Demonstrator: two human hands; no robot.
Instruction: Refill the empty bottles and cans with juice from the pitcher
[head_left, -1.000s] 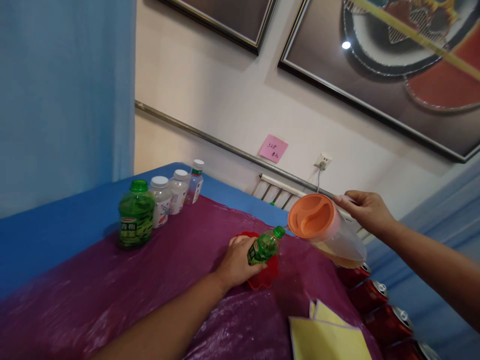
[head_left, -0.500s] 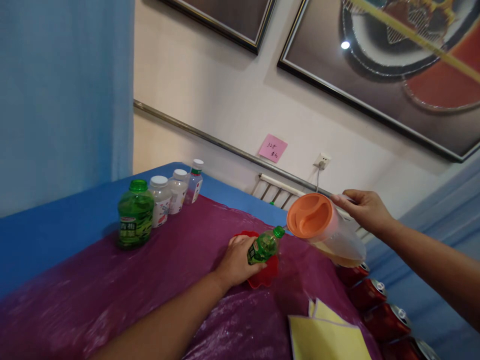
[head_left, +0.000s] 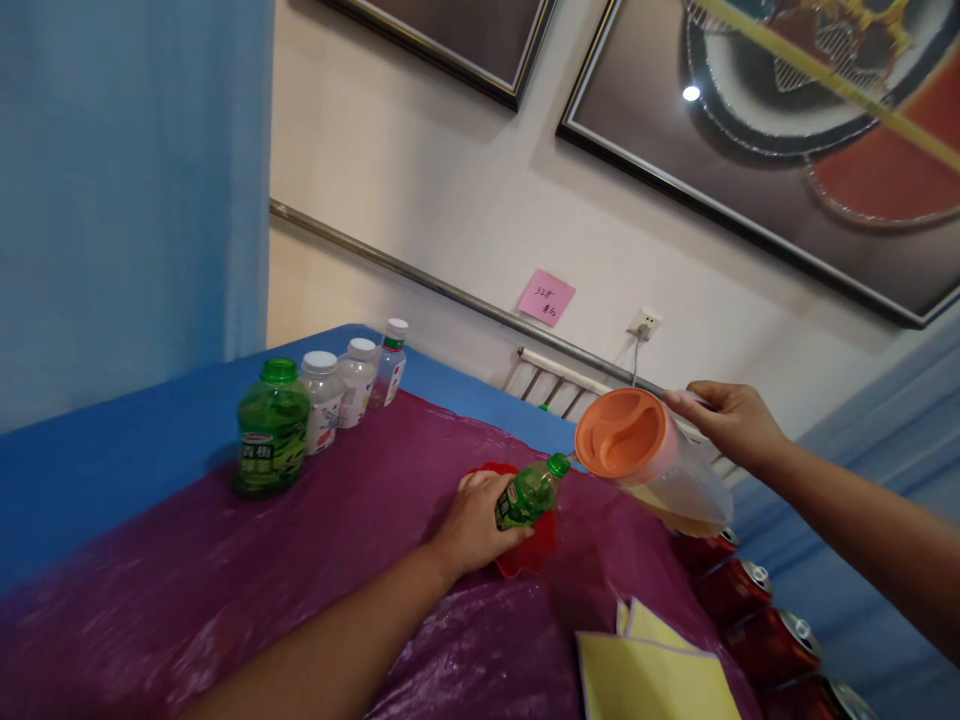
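My left hand (head_left: 478,522) is wrapped round a small green plastic bottle (head_left: 534,492), which leans to the right over a red scalloped dish (head_left: 531,556). In my right hand (head_left: 731,415) is the handle of a clear pitcher (head_left: 679,490) with an orange lid (head_left: 622,432). The pitcher is tipped to the left, its lid end close beside the bottle's green mouth. Pale yellowish liquid lies along the pitcher's lower side. A thin clear streak may join the spout and the bottle mouth, but it is too faint to be sure.
A large green bottle (head_left: 273,430) and several clear white-capped bottles (head_left: 322,405) line the left of the purple plastic sheet (head_left: 337,570). Yellow cloths (head_left: 652,675) lie at the front. Several red cans (head_left: 772,640) stand along the right edge. A radiator (head_left: 551,378) is by the wall.
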